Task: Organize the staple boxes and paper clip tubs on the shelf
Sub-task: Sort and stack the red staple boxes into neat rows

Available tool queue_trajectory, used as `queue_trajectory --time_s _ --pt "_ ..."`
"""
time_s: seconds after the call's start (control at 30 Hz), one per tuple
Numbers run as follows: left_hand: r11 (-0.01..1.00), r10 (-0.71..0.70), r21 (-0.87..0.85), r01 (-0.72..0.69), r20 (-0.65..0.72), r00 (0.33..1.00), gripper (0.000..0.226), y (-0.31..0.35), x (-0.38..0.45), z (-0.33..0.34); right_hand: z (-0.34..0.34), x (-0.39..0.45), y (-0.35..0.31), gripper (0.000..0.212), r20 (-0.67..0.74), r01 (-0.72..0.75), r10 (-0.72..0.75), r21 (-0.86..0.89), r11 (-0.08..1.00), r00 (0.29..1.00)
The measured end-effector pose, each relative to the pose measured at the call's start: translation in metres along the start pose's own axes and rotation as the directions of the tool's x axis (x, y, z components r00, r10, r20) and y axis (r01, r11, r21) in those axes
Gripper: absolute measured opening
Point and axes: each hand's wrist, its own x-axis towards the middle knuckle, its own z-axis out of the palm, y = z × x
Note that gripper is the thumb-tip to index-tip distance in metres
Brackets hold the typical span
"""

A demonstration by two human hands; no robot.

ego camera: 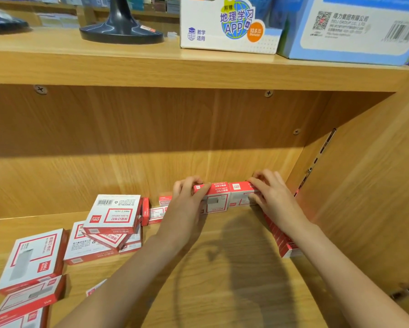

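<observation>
at the back right corner of a wooden shelf (222, 268), a person's two hands steady a pair of red-and-white staple boxes (229, 196) standing side by side against the back panel. the left hand (187, 209) has its fingers (189, 183) curled over the top of the left box of the pair, thumb on its front upper edge; the right hand (274, 197) has its fingers (262, 179) curled round the right end of the other box. both hands are holding the boxes, not spread wide. a row of narrow staple boxes (281, 237) runs along the right side wall, from the corner toward the shelf's front edge, partly hidden by the right forearm. to the left, a loose pile of larger staple boxes (111, 216) lies tilted one over another, with a few small boxes (156, 213) just behind it near the back panel. more flat boxes (33, 259) lie at the shelf's near left. on the board above stand a dark lamp base (120, 29), a white carton with a globe print (227, 24) and a blue carton (352, 31) beside it.
</observation>
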Motion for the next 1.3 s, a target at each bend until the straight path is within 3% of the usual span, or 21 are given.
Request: queue_trajectory --time_s 0.13,0.47,0.57,0.63,0.73,0.87,0.97,1.03,1.13,1.2,1.27,1.3 --pt "0.999 -0.011 0.052 0.009 0.025 1.000 0.045 0.002 0.001 -0.004 0.008 -0.003 0.001 0.042 -0.080 -0.107 0.114 0.079 0.991 0.990" --pt "0.995 0.005 0.098 -0.016 0.111 0.994 0.056 0.004 -0.007 -0.009 0.010 -0.004 -0.008 0.040 -0.045 -0.173 0.176 0.054 0.983 0.983" --pt "0.998 -0.028 0.054 0.024 0.074 0.997 0.049 0.006 -0.015 -0.030 0.006 -0.009 -0.014 0.032 -0.194 -0.172 0.185 0.080 0.982 0.963" --pt "0.997 -0.038 0.063 0.034 0.049 0.998 0.055 0.000 -0.022 -0.050 0.005 -0.010 -0.028 0.025 -0.215 -0.139 0.174 0.171 0.976 0.961" --pt "0.983 -0.016 0.182 0.016 0.001 1.000 0.043 -0.026 -0.034 -0.078 0.016 -0.009 -0.060 0.022 -0.234 0.033 0.028 0.254 0.967 0.972" --pt "0.951 -0.116 0.282 0.123 -0.041 0.992 0.039 -0.063 -0.059 -0.114 0.028 -0.007 -0.118 0.019 -0.082 0.072 -0.034 0.524 0.849 0.996" --pt "0.939 -0.272 0.213 0.270 -0.021 0.962 0.052 -0.081 -0.078 -0.134 0.039 0.006 -0.162 0.046 0.059 0.105 -0.190 0.661 0.743 0.980" --pt "0.939 -0.336 0.098 0.330 0.051 0.941 0.055 -0.086 -0.089 -0.146 0.049 0.016 -0.186 0.063 0.166 0.078 -0.232 0.630 0.772 0.958" --pt "0.940 -0.331 -0.015 0.341 0.208 0.920 0.062 -0.089 -0.104 -0.153 0.058 0.026 -0.208 0.061 0.147 0.078 -0.198 0.577 0.813 0.969" --pt "0.944 -0.311 -0.033 0.328 0.240 0.920 0.070 -0.095 -0.109 -0.154 0.056 0.026 -0.207 0.056 0.134 0.031 -0.130 0.569 0.822 0.982" --pt "0.952 -0.289 -0.025 0.306 0.259 0.922 0.073 -0.101 -0.110 -0.155 0.047 0.018 -0.199 0.052 0.181 -0.091 -0.033 0.633 0.769 0.983" --pt "0.960 -0.265 -0.018 0.280 0.268 0.926 0.073 -0.104 -0.109 -0.156 0.039 0.011 -0.193 0.047 0.229 -0.190 0.035 0.702 0.687 0.973"
